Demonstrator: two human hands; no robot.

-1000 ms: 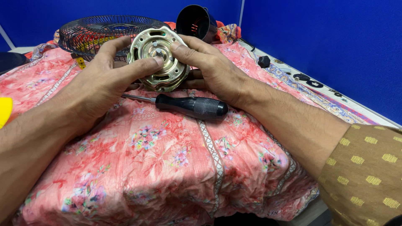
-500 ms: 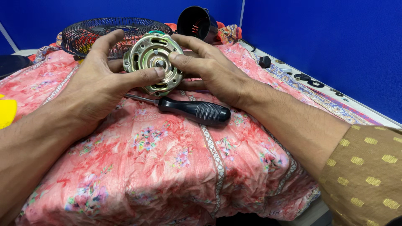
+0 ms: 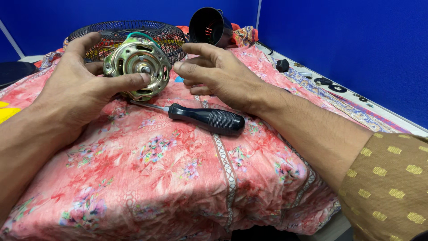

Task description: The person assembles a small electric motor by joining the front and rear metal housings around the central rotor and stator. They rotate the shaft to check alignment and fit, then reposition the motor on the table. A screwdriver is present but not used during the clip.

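My left hand [image 3: 82, 87] grips a round brass-coloured fan motor [image 3: 137, 66], thumb across its front face, holding it upright above the floral cloth. Green wire pokes from the motor's top. My right hand [image 3: 213, 71] hovers just right of the motor with fingers apart and slightly curled, touching nothing. Below both hands a screwdriver [image 3: 200, 117] with a black handle lies flat on the cloth, shaft pointing left toward the motor.
A red floral cloth [image 3: 169, 178] covers the table. A black wire fan grille [image 3: 125, 33] lies at the back, with a black cone-shaped housing [image 3: 207, 24] beside it. Small black parts [image 3: 327, 85] lie along the right edge by the blue partition.
My right hand has come off the motor and drawn back to the right. The left hand now holds the motor alone, shifted a little left.
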